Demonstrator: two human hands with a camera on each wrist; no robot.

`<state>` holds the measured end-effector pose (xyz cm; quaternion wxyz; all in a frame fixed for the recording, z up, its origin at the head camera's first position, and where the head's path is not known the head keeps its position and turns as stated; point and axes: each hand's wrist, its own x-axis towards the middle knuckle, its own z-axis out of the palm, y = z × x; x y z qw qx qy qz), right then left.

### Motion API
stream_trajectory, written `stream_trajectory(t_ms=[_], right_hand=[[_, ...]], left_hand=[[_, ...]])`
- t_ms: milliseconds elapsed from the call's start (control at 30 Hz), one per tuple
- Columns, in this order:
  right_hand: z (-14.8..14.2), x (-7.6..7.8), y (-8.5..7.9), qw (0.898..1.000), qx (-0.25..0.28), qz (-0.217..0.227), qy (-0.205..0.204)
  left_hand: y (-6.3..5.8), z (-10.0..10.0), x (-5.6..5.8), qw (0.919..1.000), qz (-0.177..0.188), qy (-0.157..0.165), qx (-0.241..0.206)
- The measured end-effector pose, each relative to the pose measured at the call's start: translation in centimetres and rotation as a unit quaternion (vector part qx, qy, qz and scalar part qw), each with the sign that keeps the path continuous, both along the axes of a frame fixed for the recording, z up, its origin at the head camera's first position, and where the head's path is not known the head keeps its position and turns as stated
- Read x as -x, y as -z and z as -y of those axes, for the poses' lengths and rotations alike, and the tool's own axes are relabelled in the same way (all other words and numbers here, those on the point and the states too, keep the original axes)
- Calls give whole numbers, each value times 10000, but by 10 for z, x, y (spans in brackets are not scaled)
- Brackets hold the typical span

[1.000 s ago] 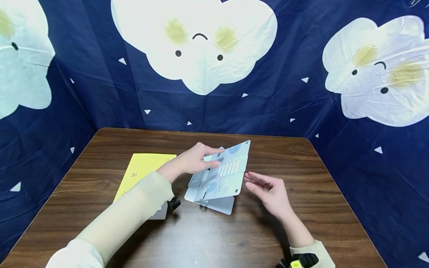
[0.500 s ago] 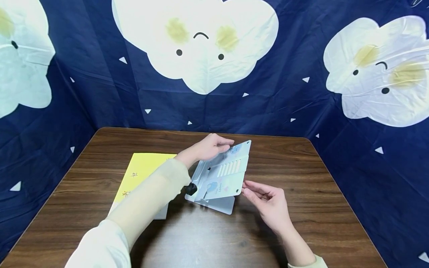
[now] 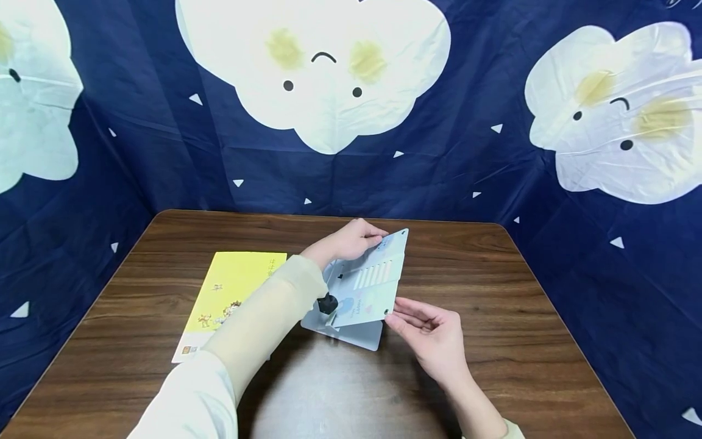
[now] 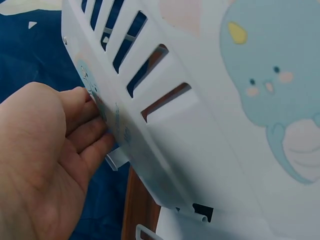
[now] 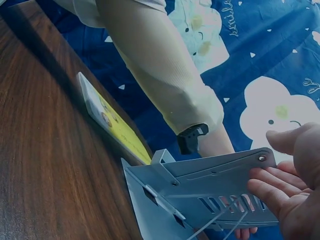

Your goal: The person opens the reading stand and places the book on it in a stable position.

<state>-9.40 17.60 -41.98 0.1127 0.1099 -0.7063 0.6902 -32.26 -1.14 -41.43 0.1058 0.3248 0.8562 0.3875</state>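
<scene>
Trouble, if it comes, seems likeliest at the hinge (image 5: 160, 202) of the pale blue metal stand (image 5: 210, 172): its slotted panel (image 3: 375, 302), printed with cartoon figures, tilts up over a flat base plate (image 3: 359, 337), and if both hands let go too soon it could drop and catch a finger. Uneven pulling at its two ends might also twist the joint or drag the base plate across the wooden table (image 3: 493, 317). A black device (image 3: 328, 303) at the cuff of the left sleeve (image 3: 271, 308) sits close to the panel's lower part and could snag; whether they touch cannot be told.

The stand is mid-table, between the hands. The left hand (image 3: 351, 239) reaches across to the panel's far edge and grips it, fingers bent around the rim. The right hand (image 3: 433, 332) pinches the near right corner, thumb in front, fingers behind (the right wrist view shows them against the panel's back). How firmly either one holds cannot be told. A yellow book (image 3: 241, 274) lies left of the stand, partly hidden by the left sleeve.
</scene>
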Motion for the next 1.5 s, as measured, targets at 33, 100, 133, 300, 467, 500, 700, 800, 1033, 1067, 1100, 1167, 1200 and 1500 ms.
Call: stream_trajectory(t_ms=[33,100,133,300,467,500,700,800,1033,1067,1100,1167,1200,1500], right_hand=[[1,1,1,10000,-1,-26,44],[1,1,2,9999,-7,-60,128],[2,2,3,9998,-17,-79,169],[3,2,3,9995,-27,-138,296],[4,2,3,9996,8,-91,268],[4,1,3,9996,11,-83,269],[5,1,2,9994,-1,-200,271],[3,1,1,9989,-53,-280,360],[-3,4,2,9968,-141,-235,749],[-4,4,3,9965,-153,-211,799],[-5,5,3,9962,-162,-185,840],[-5,6,4,9956,-187,-144,902],[-6,6,4,9954,-194,-128,928],[-9,8,4,9932,-334,-104,1114]], left_hand=[[0,-1,0,10000,2,-20,14],[1,-1,1,10000,18,-74,38],[1,-2,2,9999,20,-91,50],[1,-3,5,9997,-48,-159,153],[3,-4,3,9990,137,-415,84],[4,-4,3,9988,168,-463,55],[3,0,3,9984,125,-552,58],[2,5,2,9975,192,-684,70],[2,16,2,9953,245,-938,55],[3,17,2,9951,222,-965,63],[3,18,2,9947,215,-999,61],[3,20,2,9938,249,-1084,50],[3,21,1,9933,278,-1121,40],[2,28,1,9916,304,-1260,23]])
